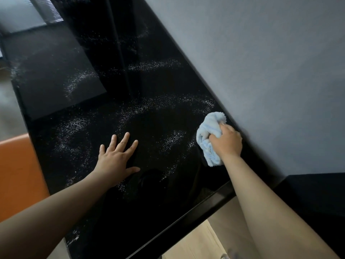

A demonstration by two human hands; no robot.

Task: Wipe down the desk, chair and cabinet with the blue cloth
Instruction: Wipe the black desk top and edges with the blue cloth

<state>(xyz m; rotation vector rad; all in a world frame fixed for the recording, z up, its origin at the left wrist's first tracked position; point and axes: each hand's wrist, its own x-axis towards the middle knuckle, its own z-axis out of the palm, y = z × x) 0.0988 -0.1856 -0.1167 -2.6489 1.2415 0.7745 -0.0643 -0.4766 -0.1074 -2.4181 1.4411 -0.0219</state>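
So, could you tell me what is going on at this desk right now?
A person is wiping the glossy black desk. Their right hand grips the bunched blue cloth and holds it on the surface close to the wall, while the left hand rests flat on the desk, fingers spread. White dusty streaks cover much of the top, so the wiping is not yet done.

A: Entry: the person's body. What is recorded?

B: The left hand (115, 161) and right hand (226, 142) are logged as bare. The left forearm (56, 208) and right forearm (261, 199) are seen uncovered from wrist to near frame edge.

A: Finer detail?

B: Short fingernails are noted on the left hand.
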